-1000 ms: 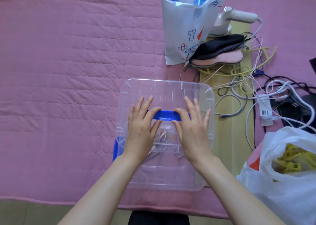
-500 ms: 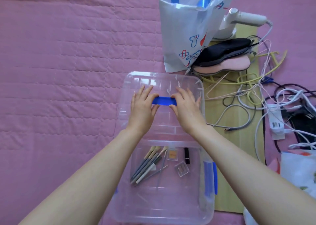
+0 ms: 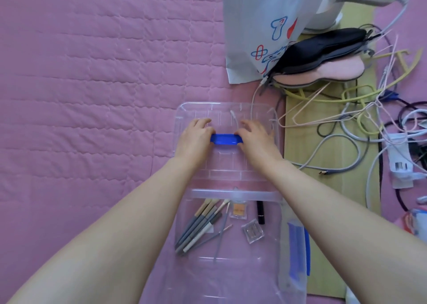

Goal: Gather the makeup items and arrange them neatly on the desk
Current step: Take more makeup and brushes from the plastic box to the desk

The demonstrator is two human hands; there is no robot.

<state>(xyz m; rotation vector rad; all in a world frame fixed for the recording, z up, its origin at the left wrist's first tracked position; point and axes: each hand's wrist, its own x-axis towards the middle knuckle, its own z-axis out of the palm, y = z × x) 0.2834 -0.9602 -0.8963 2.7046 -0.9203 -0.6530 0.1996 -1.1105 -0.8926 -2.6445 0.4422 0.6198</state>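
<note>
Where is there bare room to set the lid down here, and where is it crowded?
Free: the pink quilt left of the lid and bin, up to the bag. Crowded: the wooden strip on the right, tangled with cables, hangers and insoles.

Single head view, close, steeply downward over the bedspread (image 3: 92, 95).

To your left the pink quilt (image 3: 87, 95) gives open passage; to your right tangled cables (image 3: 346, 128) and hangers (image 3: 307, 109) crowd the wooden board (image 3: 323, 151); ahead the printed bag (image 3: 261, 26) blocks reach; both forearms flank the open clear bin (image 3: 231, 278).
</note>
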